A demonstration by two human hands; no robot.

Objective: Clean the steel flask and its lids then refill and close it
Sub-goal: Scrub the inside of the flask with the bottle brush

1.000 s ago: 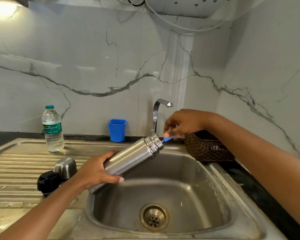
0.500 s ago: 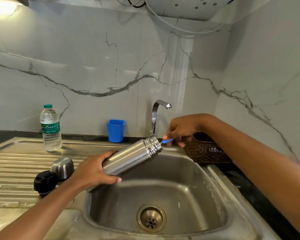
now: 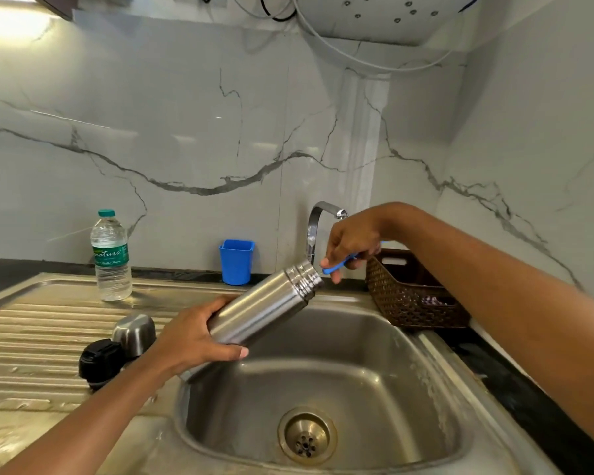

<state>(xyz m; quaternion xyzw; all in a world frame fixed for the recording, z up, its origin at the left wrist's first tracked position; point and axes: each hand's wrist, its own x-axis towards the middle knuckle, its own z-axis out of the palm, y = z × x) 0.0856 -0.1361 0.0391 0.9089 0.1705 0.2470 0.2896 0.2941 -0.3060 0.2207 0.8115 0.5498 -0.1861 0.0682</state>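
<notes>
Flask (image 3: 268, 306) of brushed steel hangs tilted in the air above the left side of the sink basin (image 3: 426, 389). Its open threaded mouth is raised toward the tap (image 3: 318, 228) and its base points down toward the person. The left hand (image 3: 192, 337) grips the lower body of the flask, fingers curled over the top and thumb underneath. The right hand (image 3: 352, 241) hovers just beyond the mouth, pinching a slim blue handle (image 3: 336, 265) between curled fingers. The handle's lower end sits right at the rim of the mouth (whether it reaches inside cannot be told).

Both lids rest on the ribbed drainboard (image 3: 31, 337) left of the basin: a domed steel cap (image 3: 134, 332) and, just beside it and nearer the person, a black stopper (image 3: 100, 361). A water bottle (image 3: 111, 258) with a green cap stands upright at the back of the drainboard. A blue cup (image 3: 237, 262) stands against the marble wall, between the bottle and the tap. A brown woven basket (image 3: 408, 303) sits on the dark worktop (image 3: 528, 389) at the basin's back right corner. A round drain strainer (image 3: 306, 437) lies in the basin's floor.
</notes>
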